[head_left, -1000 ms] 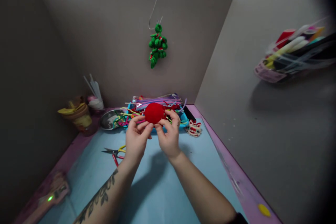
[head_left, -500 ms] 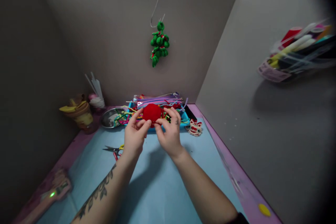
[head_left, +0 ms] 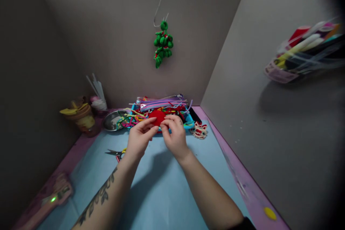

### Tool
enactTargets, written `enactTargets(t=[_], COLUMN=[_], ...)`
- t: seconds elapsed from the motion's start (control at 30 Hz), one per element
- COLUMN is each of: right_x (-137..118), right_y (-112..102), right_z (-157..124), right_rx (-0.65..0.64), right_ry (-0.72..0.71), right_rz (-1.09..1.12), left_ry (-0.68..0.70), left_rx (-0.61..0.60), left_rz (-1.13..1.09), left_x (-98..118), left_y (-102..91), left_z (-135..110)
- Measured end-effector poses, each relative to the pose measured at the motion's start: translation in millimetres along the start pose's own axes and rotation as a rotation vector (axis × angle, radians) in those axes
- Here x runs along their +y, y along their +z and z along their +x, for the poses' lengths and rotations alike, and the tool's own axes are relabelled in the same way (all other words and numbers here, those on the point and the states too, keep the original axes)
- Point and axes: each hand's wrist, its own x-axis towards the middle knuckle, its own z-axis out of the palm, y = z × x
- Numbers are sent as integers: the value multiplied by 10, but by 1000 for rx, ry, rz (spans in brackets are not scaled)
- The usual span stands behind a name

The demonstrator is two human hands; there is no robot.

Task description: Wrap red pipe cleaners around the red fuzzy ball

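A round, fuzzy red piece [head_left: 157,117] is held up above the blue sheet, in front of the tray. My left hand [head_left: 141,134] pinches its left edge between thumb and fingers. On the opposite side, my right hand [head_left: 174,133] grips the lower right edge with bent fingers. Both thumbs lie near its bottom rim, and the fingertips cover part of it. Behind it stands a blue tray [head_left: 190,125] full of coloured pipe cleaners [head_left: 161,104]. Scissors [head_left: 115,153] with yellow and red handles lie beside my left wrist.
A metal bowl [head_left: 109,122] and a pot [head_left: 83,118] stand at back left. The pink glue gun [head_left: 58,196] lies front left. A cream-and-red ornament [head_left: 199,131] sits right of the tray. A green ornament [head_left: 163,45] hangs on the back panel; a pen holder [head_left: 283,73] hangs right.
The red piece has tipped and looks flatter, showing less of its round face. My fingers have drawn closer together around it. The view has shifted slightly.
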Motion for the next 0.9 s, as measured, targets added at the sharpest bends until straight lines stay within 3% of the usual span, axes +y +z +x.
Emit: enactTargets(t=[0.3,0.57,0.73,0.9], right_x=[8,94,82,21], right_y=[-4,-15,-82,-148], right_z=[13,54,94,151], right_rx=[35,-117,-180,-230], right_ry=[67,67,93,221], right_rz=[26,101,132,244], left_ry=[-16,2,3,38], left_rx=[-9,92,85,78], left_rz=[57,-8,27,75], left_x=[-15,-14,-29,-35], left_y=[-32,-8,-33,-71], left_z=[9,23,47,61])
